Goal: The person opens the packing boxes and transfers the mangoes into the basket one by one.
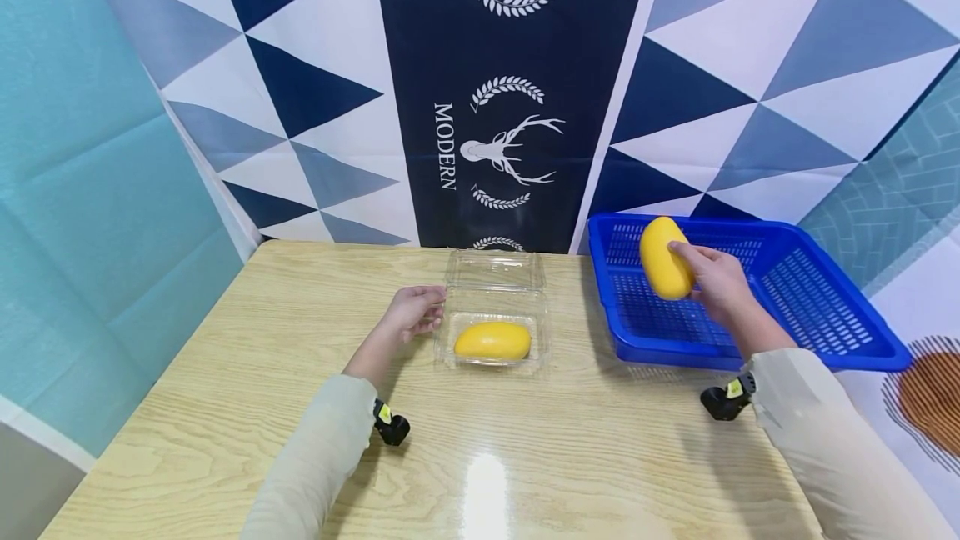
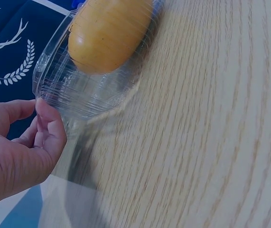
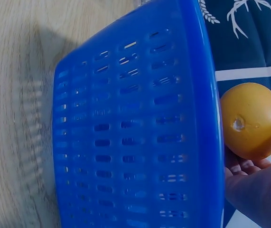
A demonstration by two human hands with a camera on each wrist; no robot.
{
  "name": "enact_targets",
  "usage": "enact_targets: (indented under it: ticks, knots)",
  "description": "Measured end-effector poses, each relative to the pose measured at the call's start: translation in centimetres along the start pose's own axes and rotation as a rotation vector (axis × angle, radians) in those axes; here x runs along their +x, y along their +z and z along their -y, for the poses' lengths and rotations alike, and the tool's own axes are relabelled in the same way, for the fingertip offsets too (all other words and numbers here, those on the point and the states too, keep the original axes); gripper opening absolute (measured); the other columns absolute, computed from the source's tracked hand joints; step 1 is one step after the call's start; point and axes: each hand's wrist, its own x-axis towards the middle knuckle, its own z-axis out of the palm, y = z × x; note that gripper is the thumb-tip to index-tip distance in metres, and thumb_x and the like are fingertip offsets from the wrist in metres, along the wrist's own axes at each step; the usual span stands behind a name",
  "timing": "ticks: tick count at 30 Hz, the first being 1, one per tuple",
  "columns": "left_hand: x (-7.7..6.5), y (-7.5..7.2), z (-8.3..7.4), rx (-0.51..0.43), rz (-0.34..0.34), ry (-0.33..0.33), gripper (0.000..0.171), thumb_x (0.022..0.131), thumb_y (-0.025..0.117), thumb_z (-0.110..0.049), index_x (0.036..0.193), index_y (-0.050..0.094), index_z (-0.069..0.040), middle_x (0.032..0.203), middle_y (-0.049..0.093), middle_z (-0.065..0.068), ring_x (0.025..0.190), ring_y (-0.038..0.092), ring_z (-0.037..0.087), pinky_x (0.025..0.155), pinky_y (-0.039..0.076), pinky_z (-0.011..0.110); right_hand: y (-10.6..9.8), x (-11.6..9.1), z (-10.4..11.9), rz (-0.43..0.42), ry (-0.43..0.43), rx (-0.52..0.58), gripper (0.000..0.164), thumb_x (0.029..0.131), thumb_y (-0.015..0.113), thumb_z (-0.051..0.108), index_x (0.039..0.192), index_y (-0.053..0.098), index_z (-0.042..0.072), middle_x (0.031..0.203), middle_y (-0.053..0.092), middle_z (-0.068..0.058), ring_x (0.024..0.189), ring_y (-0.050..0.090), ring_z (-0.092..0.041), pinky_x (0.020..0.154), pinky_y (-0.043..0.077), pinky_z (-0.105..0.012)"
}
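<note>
Landmark: the clear plastic clamshell (image 1: 497,300), lid open at its far side, on the wood-grain bench (image 1: 600,457). One yellow mango (image 1: 492,341) lay lengthwise from left to right inside the clamshell's near compartment.

Left hand (image 1: 417,312): at the clamshell's left side, thumb and forefinger narrowed to a pinch on its clear edge.

Right hand (image 1: 718,280): well apart to the clamshell's right, fingers around a second yellow mango (image 1: 666,259). In the head view this mango stood tilted over the opening of a blue slotted plastic basket (image 1: 675,348); its exact height above the basket could not be told. The right wrist view showed a small pale scar on its end.

Basket position: right of the clamshell. Behind the clamshell hung a patterned backdrop (image 1: 517,48) with deer heads, wreaths and triangles.
</note>
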Motion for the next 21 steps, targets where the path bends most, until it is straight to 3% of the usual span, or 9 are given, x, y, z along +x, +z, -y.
enact_targets:
  ticks: [10,21]
  knots:
    - [0.18,0.00,0.08,0.000,-0.008,-0.007,0.037,0.093,0.054,-0.013,0.128,0.052,-0.001,0.093,0.054,0.006,0.063,0.053,0.007,0.054,0.050,0.015,-0.39,0.08,-0.33,0.021,0.008,0.053,0.090,0.086,0.051,0.059,0.146,0.022,-0.002,0.109,0.044,0.002,0.080,0.052,0.000,0.067,0.054,-0.016]
    - [0.06,0.04,0.02,0.000,-0.006,-0.003,0.039,0.093,0.054,-0.012,0.130,0.051,0.000,0.093,0.054,0.006,0.062,0.053,0.007,0.054,0.050,0.015,-0.52,0.07,-0.78,0.003,-0.001,0.016,0.090,0.087,0.049,0.060,0.146,0.023,-0.003,0.113,0.043,-0.002,0.079,0.052,-0.001,0.066,0.054,-0.017]
